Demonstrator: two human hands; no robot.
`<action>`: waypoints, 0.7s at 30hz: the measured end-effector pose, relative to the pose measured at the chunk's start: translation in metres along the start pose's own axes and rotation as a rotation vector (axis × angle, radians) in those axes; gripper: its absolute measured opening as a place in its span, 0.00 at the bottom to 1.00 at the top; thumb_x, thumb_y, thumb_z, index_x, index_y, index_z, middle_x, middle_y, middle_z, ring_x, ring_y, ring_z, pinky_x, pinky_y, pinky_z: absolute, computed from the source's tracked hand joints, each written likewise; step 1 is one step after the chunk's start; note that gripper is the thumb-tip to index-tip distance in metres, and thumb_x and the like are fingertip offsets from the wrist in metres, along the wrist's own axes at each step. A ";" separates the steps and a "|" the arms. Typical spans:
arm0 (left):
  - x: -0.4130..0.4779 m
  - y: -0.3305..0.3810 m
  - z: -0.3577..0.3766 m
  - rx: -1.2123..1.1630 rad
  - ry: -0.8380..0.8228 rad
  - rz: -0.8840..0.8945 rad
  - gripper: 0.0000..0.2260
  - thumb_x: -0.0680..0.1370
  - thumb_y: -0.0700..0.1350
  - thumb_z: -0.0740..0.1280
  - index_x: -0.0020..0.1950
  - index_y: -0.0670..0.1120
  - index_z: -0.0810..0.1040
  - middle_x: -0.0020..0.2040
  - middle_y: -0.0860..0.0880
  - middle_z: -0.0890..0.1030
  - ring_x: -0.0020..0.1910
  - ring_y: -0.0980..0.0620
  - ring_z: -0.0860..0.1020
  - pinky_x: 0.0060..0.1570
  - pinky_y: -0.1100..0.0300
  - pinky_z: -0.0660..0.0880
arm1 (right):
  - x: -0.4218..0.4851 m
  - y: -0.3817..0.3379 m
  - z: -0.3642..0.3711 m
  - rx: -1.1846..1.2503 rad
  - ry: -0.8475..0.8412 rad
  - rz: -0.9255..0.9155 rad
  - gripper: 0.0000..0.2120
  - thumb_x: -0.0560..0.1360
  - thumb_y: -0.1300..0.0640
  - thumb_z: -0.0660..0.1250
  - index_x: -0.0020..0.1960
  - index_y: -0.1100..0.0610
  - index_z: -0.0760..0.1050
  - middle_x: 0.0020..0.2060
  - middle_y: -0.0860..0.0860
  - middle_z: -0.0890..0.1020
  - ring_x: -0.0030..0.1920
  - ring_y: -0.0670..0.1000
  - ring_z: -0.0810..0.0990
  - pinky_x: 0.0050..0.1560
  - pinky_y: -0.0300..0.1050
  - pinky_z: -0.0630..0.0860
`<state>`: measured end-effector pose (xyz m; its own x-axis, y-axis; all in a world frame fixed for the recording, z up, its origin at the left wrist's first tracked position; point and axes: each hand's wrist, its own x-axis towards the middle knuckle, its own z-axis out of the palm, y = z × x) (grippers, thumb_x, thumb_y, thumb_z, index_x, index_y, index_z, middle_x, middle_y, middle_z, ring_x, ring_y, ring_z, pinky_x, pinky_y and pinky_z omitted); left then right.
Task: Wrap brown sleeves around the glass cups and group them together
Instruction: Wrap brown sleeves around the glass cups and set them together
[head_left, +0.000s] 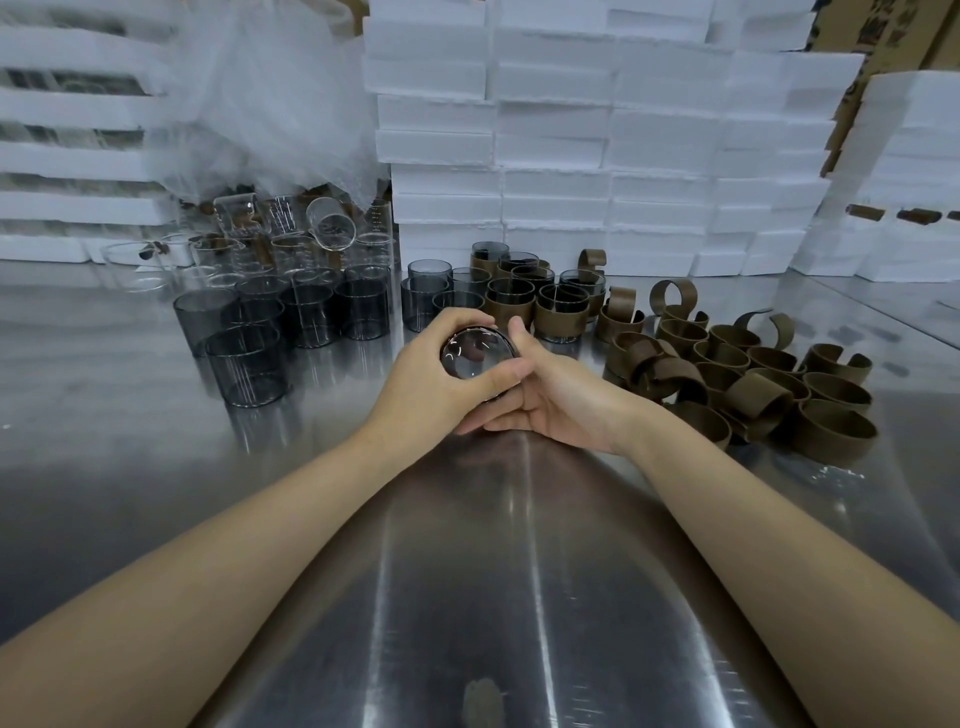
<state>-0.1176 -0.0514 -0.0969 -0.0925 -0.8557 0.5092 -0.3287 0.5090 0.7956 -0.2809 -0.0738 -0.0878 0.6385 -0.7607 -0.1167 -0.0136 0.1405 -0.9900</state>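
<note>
Both hands hold one glass cup above the middle of the steel table, its round base turned toward me. My left hand wraps its left side, thumb across the front. My right hand cups its right side and underside. My fingers hide whether a sleeve is on it. Bare smoky glass cups stand to the left. Sleeved cups stand grouped just behind my hands. Loose brown sleeves lie piled at the right.
Clear glass cups stand at the back left under crumpled bubble wrap. Stacked white foam boxes wall off the back. More foam trays are stacked at the far left, and cardboard shows at the top right.
</note>
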 end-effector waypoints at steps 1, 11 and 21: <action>0.000 0.001 0.000 0.006 0.006 0.001 0.17 0.71 0.54 0.75 0.56 0.54 0.78 0.48 0.62 0.82 0.50 0.65 0.79 0.49 0.74 0.71 | 0.001 0.001 0.000 -0.008 0.006 -0.006 0.34 0.79 0.33 0.46 0.64 0.58 0.74 0.53 0.66 0.82 0.55 0.57 0.83 0.49 0.38 0.78; -0.001 0.006 0.004 -0.013 0.059 -0.012 0.10 0.77 0.53 0.69 0.54 0.51 0.80 0.46 0.59 0.82 0.47 0.64 0.79 0.46 0.74 0.71 | 0.002 0.001 0.007 -0.030 0.057 -0.028 0.28 0.80 0.34 0.45 0.65 0.51 0.70 0.55 0.63 0.82 0.55 0.55 0.84 0.51 0.38 0.79; 0.002 -0.001 -0.001 -0.017 0.124 -0.074 0.15 0.83 0.54 0.56 0.52 0.47 0.78 0.42 0.52 0.81 0.41 0.62 0.77 0.43 0.71 0.70 | 0.002 -0.001 0.011 0.012 0.157 -0.079 0.20 0.78 0.40 0.58 0.60 0.53 0.76 0.55 0.54 0.82 0.55 0.52 0.82 0.51 0.43 0.80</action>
<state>-0.1168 -0.0538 -0.0969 0.0480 -0.8733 0.4848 -0.3142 0.4475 0.8373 -0.2714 -0.0681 -0.0862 0.5093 -0.8591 -0.0510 0.0417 0.0837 -0.9956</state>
